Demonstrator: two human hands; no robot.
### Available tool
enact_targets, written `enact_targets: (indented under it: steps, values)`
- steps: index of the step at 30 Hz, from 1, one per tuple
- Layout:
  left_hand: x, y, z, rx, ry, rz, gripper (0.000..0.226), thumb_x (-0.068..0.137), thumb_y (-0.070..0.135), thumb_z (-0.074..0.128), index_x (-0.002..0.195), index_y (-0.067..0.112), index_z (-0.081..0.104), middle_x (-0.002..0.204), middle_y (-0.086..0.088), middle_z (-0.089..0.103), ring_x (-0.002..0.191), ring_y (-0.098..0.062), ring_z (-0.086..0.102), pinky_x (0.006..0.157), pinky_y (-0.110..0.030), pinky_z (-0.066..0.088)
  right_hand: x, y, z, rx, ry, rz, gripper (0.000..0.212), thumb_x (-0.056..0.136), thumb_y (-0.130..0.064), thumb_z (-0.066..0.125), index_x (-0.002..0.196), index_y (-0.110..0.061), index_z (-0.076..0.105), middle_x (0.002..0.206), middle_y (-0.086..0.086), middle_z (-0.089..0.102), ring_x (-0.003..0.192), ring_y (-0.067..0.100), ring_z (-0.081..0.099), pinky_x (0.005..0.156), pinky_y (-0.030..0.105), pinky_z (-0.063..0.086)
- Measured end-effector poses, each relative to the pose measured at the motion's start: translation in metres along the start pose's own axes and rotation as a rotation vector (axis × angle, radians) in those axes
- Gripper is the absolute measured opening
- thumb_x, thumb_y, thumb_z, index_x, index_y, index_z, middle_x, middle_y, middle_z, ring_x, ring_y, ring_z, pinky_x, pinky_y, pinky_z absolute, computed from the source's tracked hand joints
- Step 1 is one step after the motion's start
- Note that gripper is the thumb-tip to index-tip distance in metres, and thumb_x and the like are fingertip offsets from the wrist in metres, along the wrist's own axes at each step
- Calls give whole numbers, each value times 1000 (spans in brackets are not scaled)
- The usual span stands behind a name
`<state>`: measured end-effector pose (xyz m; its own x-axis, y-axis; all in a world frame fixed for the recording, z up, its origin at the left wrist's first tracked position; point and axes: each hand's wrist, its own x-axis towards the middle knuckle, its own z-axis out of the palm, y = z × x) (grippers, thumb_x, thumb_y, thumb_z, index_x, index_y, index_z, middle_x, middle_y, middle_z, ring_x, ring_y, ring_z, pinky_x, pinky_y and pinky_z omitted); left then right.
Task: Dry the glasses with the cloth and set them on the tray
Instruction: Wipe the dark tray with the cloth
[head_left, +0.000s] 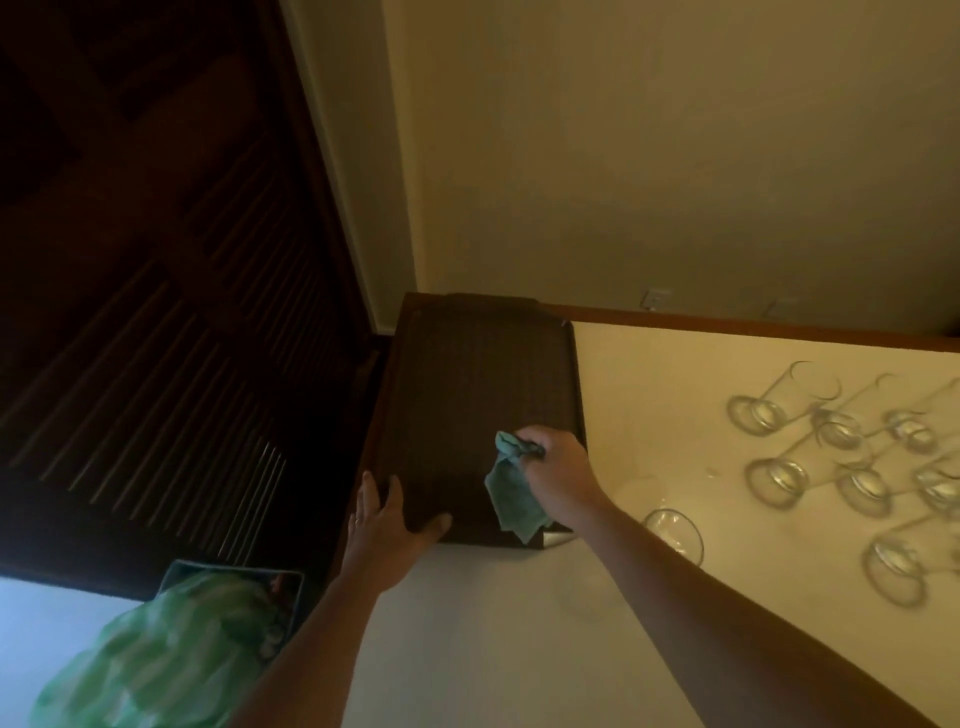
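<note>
A dark woven tray (467, 384) lies at the left end of the pale counter. My left hand (387, 514) holds its near left corner, fingers along the edge and thumb on top. My right hand (558, 470) grips a bunched green cloth (511, 493) over the tray's near right part; the cloth hangs down onto the tray. Several clear glasses (779, 475) stand upside down in rows on the counter at the right. One more glass (672, 530) stands closer, just beyond my right forearm.
The pale counter (649, 415) has a wooden rim along the wall. A dark louvred door (156, 312) stands to the left. A bin lined with a green plastic bag (166, 649) sits on the floor at lower left.
</note>
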<state>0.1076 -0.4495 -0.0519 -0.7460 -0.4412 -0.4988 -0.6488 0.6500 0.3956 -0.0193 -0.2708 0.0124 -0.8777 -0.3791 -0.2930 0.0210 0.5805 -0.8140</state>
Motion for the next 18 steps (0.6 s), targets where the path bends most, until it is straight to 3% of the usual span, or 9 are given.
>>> enact_targets:
  steps: [5, 9, 13, 16, 18]
  values:
    - [12, -1, -4, -30, -21, 23, 110, 87, 75, 56, 166, 19, 3, 171, -11, -18, 158, -43, 0, 125, -55, 22, 0, 2, -17, -40, 56, -5, 35, 96, 0, 50, 120, -16, 69, 105, -4, 61, 92, 9, 57, 67, 13, 41]
    - [17, -5, 0, -25, -12, 14, 112, 84, 76, 58, 166, 20, 7, 172, -10, -15, 158, -41, 2, 124, -55, 25, 1, -1, -31, -17, 105, 32, 34, 95, -1, 50, 116, -18, 71, 98, -4, 63, 90, 14, 62, 70, 24, 50]
    - [13, 2, 0, 72, 10, -12, 112, 83, 82, 53, 166, 20, 10, 173, -14, -9, 159, -38, 1, 125, -55, 22, 2, -13, -53, 23, 134, 26, 33, 94, -2, 53, 116, -19, 71, 105, 0, 65, 96, 20, 65, 77, 32, 54]
    - [-6, 22, 8, 159, 134, 3, 103, 89, 79, 48, 165, 21, 11, 173, -16, -4, 159, -35, 0, 126, -52, 18, -2, -19, -90, 76, 160, 12, 29, 95, -3, 54, 108, -23, 70, 99, -1, 66, 89, 17, 66, 74, 31, 55]
    - [-23, 42, 21, 105, 254, 97, 89, 94, 66, 54, 163, 19, 22, 172, -15, 9, 158, -35, 10, 124, -53, 25, -8, -19, -121, 86, 212, -26, 31, 90, 1, 54, 99, -23, 71, 91, -3, 67, 85, 16, 65, 71, 28, 51]
